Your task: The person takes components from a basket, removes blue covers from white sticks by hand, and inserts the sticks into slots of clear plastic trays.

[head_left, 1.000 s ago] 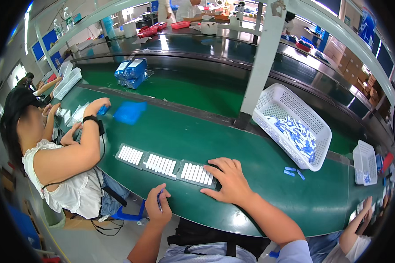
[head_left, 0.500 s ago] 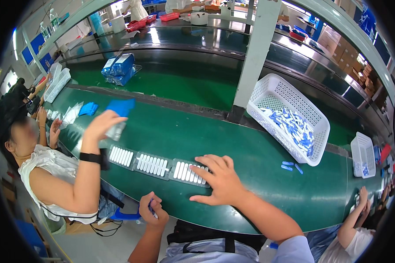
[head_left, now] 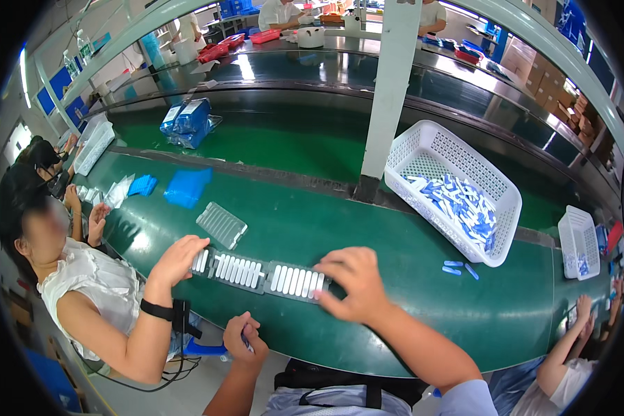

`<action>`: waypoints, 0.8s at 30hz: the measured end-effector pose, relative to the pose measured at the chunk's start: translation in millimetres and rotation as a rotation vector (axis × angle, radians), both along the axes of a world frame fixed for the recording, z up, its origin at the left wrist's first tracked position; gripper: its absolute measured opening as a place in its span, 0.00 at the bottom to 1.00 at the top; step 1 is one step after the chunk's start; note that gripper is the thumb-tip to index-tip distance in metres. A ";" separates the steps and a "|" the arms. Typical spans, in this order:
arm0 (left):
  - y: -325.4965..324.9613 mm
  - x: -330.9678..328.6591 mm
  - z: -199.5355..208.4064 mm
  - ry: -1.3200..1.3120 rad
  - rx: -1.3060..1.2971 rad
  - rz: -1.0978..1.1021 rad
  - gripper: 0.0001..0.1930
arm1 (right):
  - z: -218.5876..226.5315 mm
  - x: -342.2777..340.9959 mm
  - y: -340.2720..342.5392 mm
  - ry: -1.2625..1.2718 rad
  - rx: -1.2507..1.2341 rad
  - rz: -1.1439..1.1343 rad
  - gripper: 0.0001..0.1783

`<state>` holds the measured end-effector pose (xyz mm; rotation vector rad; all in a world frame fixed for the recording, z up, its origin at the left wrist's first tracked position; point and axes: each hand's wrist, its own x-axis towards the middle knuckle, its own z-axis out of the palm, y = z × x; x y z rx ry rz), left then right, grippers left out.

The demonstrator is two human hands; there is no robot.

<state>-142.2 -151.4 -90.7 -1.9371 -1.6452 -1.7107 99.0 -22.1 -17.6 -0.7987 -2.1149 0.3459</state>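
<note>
Three clear plastic trays lie in a row before me, filled with slim white strips. My right hand is over the right end of the rightmost tray, with thumb and forefinger at the two ends of its last white strip. My left hand is closed at the near belt edge, and a small dark-blue piece shows between its fingers. The middle tray touches the rightmost one. A co-worker's hand covers most of the left tray.
An unfilled clear tray and a blue plastic sheet lie farther left on the green belt. To the right stands a white basket of blue and white pieces, with several loose blue pieces beside it. A post rises behind.
My right hand's fingers have drawn closer together at the tray's end. The co-worker's hand has come down onto the left tray, leaving the unfilled tray and blue sheet on the belt.
</note>
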 end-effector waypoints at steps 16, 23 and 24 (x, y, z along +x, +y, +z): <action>-1.5 -10.1 11.9 0.040 -0.018 -0.185 0.10 | 6.7 -14.5 3.9 -0.196 -0.309 0.048 0.40; 4.8 -9.4 31.4 -0.047 -0.295 -0.307 0.11 | -2.2 -4.0 8.5 0.030 -0.328 -0.007 0.32; 5.4 -10.3 34.0 -0.087 -0.342 -0.291 0.09 | 0.1 -6.2 9.5 0.046 -0.331 -0.013 0.29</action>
